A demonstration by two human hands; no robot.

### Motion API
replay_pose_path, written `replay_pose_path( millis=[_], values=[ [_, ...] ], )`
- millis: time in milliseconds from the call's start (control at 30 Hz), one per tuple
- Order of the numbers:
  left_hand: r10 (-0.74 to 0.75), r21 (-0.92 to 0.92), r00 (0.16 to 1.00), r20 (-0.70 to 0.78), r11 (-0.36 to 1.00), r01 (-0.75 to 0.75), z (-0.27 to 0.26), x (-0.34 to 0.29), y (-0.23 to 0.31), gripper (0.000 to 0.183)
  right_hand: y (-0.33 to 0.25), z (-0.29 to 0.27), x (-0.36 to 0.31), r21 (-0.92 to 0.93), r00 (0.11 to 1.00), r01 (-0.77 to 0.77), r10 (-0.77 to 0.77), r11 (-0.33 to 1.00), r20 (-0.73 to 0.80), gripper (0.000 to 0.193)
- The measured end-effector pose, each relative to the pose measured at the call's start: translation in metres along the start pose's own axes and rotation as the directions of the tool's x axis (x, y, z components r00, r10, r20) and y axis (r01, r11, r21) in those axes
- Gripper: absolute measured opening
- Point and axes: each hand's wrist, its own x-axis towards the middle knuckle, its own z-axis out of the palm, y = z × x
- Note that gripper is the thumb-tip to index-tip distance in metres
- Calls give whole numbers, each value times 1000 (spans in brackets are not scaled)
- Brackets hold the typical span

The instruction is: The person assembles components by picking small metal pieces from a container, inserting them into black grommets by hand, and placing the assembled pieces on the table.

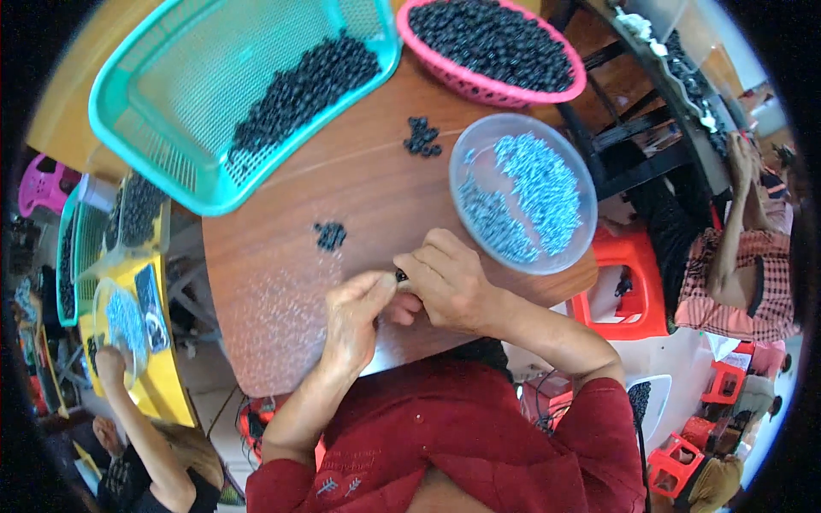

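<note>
left hand (355,312) and right hand (449,286) met at the near left of the clear bowl (575,244), fingertips pinched closed on one small black piece (400,275) between them; exact finger placement partly hidden. blue bits (552,188) lay in the bowl. small black pile (330,235) sat well left of the bowl on the brown table (368,214). black cluster (422,137) just off the bowl's far left. pink basket (470,85), heaped black, stood just beyond the bowl; green basket (171,111), part filled black, far left of it.
</note>
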Motion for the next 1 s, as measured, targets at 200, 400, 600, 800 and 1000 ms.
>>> replay_pose_path(
  millis=[200,400,600,800,1000],
  values=[
    [86,49,996,-2,995,-86,-10,-3,-3,26,76,-67,56,-386,987,-139,97,912,-125,18],
    [49,65,999,9,997,-50,-9,5,1,25,217,-135,99,-540,852,-523,412,659,-323,29],
    [24,38,999,-24,999,-23,-10,11,1,23,264,-148,108,-742,840,-505,448,442,-305,45],
    [28,60,999,-27,998,-26,-12,13,-3,22,164,-58,78,-394,977,-110,171,913,123,17],
    [56,40,998,-23,998,-55,-10,9,-5,21,172,-12,72,-564,830,-233,464,792,309,12]
  ],
)
